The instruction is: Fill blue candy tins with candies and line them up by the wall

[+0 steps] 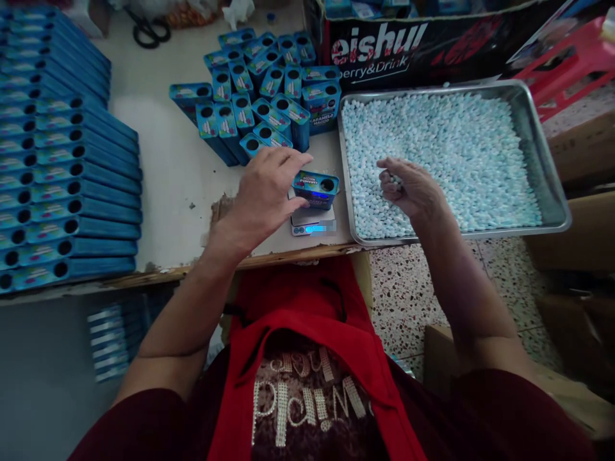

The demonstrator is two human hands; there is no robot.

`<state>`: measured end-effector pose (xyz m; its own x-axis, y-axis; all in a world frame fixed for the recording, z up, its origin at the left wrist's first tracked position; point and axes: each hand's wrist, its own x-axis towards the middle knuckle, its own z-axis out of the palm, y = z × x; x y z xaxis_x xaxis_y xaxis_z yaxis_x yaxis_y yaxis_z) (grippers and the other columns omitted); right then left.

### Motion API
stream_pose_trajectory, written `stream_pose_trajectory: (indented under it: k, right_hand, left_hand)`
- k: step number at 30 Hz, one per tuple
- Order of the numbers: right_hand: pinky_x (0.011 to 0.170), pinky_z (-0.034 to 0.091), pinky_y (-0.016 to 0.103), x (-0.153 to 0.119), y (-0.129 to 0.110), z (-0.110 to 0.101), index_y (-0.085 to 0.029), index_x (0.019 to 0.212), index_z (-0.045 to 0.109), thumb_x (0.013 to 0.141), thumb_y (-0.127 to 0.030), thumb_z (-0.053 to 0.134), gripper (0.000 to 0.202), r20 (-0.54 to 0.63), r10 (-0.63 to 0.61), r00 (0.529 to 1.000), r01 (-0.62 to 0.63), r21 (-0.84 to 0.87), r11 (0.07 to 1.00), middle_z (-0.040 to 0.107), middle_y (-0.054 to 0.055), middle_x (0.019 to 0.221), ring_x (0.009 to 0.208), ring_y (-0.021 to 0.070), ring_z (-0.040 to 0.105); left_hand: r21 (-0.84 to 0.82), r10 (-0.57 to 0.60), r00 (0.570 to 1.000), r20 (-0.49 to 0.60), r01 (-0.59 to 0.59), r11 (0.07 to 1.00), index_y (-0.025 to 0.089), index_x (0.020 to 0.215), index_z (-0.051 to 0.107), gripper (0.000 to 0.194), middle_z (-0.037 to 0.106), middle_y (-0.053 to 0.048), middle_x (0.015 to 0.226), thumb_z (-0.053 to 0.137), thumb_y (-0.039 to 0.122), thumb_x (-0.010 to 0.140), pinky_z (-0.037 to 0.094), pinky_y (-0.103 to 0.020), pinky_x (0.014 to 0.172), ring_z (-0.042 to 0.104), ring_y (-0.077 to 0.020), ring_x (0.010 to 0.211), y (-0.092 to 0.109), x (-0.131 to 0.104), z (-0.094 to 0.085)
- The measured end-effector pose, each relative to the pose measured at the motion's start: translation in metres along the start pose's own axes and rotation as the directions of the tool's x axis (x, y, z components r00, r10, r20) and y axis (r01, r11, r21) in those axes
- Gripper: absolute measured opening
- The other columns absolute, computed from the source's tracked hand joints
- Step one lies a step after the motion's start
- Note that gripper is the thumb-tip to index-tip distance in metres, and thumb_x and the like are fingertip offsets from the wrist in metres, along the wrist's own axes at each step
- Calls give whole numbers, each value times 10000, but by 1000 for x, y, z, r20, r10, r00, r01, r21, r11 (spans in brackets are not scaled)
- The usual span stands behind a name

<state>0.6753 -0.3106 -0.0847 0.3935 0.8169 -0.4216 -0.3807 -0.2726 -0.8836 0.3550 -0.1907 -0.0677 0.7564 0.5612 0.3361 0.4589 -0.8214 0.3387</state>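
A small blue box [314, 189] with a dark round hole in its top stands on a small digital scale [300, 221] whose display glows blue. My left hand [269, 192] is at the box's left end, thumb and fingers spread apart around it; whether they touch it I cannot tell. Over a metal tray [552, 211] filled with small pale blue and white candies [446, 153], my right hand [408, 186] is held with its fingers curled. A few candies seem to show between those fingers. The palm is partly hidden.
Many similar blue boxes [240, 77] stand behind the scale, and long stacked rows of them [81, 173] fill the left. A black carton [413, 51] stands behind the tray. Black scissors [148, 29] lie at the back. The worn wooden table edge [269, 257] runs in front.
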Motion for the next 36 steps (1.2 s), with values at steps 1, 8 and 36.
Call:
stream_pose_trajectory:
  k: [1, 8, 36]
  right_hand:
    - [469, 326, 159, 0, -1, 3, -206, 978, 768, 938, -275, 1024, 268, 12, -18, 1000, 18, -14, 1000, 636, -33, 770, 582, 49, 447]
    - [495, 338, 184, 3, -5, 7, -213, 944, 760, 789, -132, 801, 180, 39, -79, 996, 82, -62, 995, 649, -14, 786, 606, 78, 463]
    - [997, 747, 326, -22, 17, 81, -243, 986, 773, 1244, -420, 719, 317, 58, 7, 998, -32, 443, 896, 887, 64, 1003, 992, 212, 855]
  left_hand:
    - [7, 5, 1000, 7, -5, 1000, 331, 1640, 712, 664, 800, -88, 1575, 955, 324, 1022, 591, -639, 1356, 712, -421, 1484, 2, 2, 1]
    - [16, 53, 993, 102, -55, 998, 304, 1666, 677, 662, 756, -109, 1673, 833, 253, 1025, 543, -697, 1386, 683, -438, 1525, 12, 16, 13]
    - [44, 81, 973, -216, -73, 996, 338, 1402, 881, 445, 782, -108, 1210, 615, 135, 1108, 577, -565, 1083, 674, -364, 1174, 23, 59, 55]
